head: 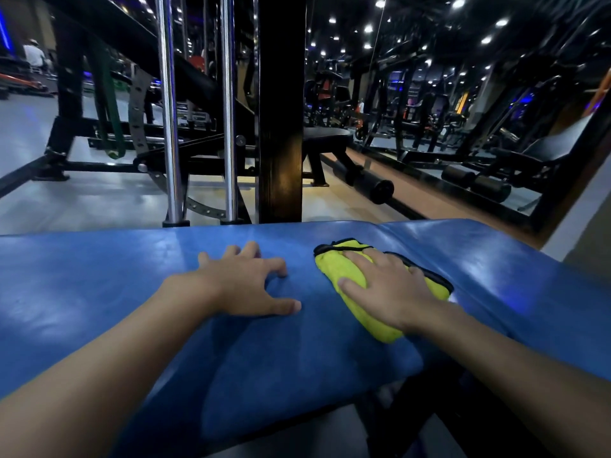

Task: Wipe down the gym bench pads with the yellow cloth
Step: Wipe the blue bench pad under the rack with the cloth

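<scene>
The blue bench pad (99, 285) fills the lower half of the view and stretches away on both sides of the hands. A seam crosses it just beyond and to the right of the right hand, so there seems to be a second pad section further that way. Past its far edge stand a dark post (281, 127) and two chrome rods (168, 127).

Wiping looks to be under way, not just starting. The yellow cloth (334, 266) lies bunched into a long fold on the pad, directly under the right hand (386, 289). Its black-edged end pokes out past the fingertips and its near end shows beside the wrist. From how things lie, much of the surface to the left of both hands and to the right of the seam may still need a pass, though no dirt or wet streaks can be made out.

The next move calls for steady downward pressure while sliding the cloth in long strokes. The palm should stay over the fold so it does not roll out from under.

The right hand is open, lying flat with straight, slightly spread fingers pressing the cloth down, not clutching it. The left hand (244, 285) sits just to the left of the cloth without touching it. It holds nothing, and its spread, arched fingers (281, 269) and thumb tip bear on the bare pad, apparently as a brace.
</scene>
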`<state>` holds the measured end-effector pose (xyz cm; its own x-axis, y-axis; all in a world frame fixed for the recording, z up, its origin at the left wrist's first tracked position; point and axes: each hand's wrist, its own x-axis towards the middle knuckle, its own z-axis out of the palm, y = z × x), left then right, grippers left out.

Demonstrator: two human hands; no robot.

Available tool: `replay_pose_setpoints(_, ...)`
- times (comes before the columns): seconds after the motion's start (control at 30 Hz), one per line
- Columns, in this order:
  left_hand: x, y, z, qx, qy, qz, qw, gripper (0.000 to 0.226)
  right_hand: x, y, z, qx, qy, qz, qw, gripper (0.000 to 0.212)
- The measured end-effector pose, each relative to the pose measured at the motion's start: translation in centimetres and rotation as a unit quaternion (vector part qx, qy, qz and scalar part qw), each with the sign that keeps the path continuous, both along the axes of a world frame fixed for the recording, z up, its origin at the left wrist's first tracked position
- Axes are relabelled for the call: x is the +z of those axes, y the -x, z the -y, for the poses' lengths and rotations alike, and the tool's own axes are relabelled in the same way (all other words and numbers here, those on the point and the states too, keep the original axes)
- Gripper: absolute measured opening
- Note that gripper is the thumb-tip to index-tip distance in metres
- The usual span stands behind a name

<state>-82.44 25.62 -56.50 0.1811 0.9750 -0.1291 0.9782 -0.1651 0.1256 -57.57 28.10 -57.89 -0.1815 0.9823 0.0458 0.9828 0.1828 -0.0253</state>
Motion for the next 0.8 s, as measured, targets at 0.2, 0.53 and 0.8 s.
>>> replay_pose_setpoints(0.2, -0.5, 0.5, -0.6, -0.02, 0.015, 0.012, 1.0, 0.066, 0.6, 1.5, -6.4, -0.011, 0.021, -0.005, 1.0, 0.063)
replay_pose_setpoints(0.53, -1.0, 0.8, -0.4, -0.021, 0.011, 0.028, 0.999, 0.07, 1.6, 4.1, -14.0, -0.022, 0.039, -0.036, 0.998, 0.067)
replay_pose_setpoints(0.8, -1.1, 0.6, -0.1, -0.007, 0.007, 0.049, 0.999, 0.077, 0.8, 2.7, -11.0, 0.003, 0.04, -0.038, 0.998, 0.067)
